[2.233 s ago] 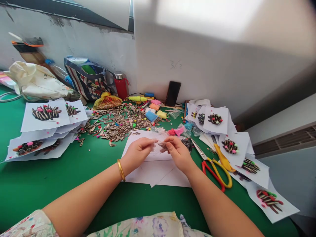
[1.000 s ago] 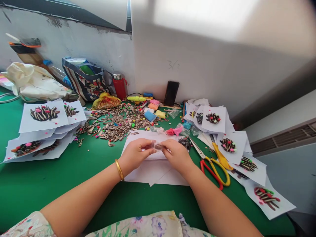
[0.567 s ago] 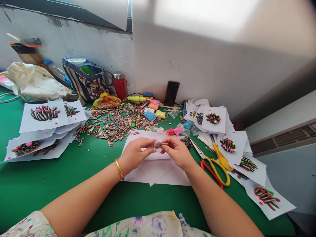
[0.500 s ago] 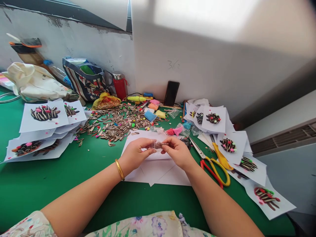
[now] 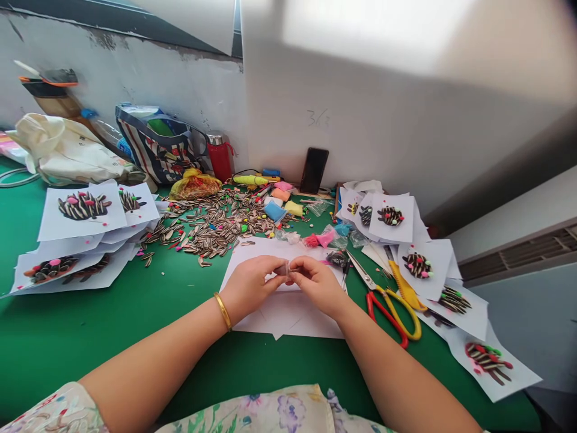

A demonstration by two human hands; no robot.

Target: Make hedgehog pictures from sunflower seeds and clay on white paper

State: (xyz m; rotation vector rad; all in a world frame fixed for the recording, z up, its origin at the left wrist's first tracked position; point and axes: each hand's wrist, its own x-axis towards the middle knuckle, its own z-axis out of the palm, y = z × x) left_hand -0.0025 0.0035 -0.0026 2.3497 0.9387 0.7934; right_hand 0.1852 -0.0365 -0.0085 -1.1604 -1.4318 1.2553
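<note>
A small clear plastic packet (image 5: 283, 270) with something brownish inside is pinched between my two hands, mostly hidden by the fingers. My left hand (image 5: 259, 278), gold bangle at its wrist, grips it from the left. From the right, my right hand (image 5: 318, 282) closes thumb and fingers on its other edge. Both hands are just above white paper sheets (image 5: 288, 319). Beyond them lie pink and red clay lumps (image 5: 325, 237) in plastic wrap, and a dark wrapped lump (image 5: 337, 258) is beside my right hand.
Scissors (image 5: 383, 294) with red and yellow handles lie right, beside a yellow cutter (image 5: 403, 285). Sunflower seeds (image 5: 216, 231) spread across the green table (image 5: 117, 337). Cards with seed hedgehogs are stacked left (image 5: 81, 231) and right (image 5: 419, 270). A phone (image 5: 314, 170) leans on the wall near a red flask (image 5: 219, 157).
My hands have drawn closer together around the packet, and less of it shows. The dark wrapped lump beside my right hand is more exposed.
</note>
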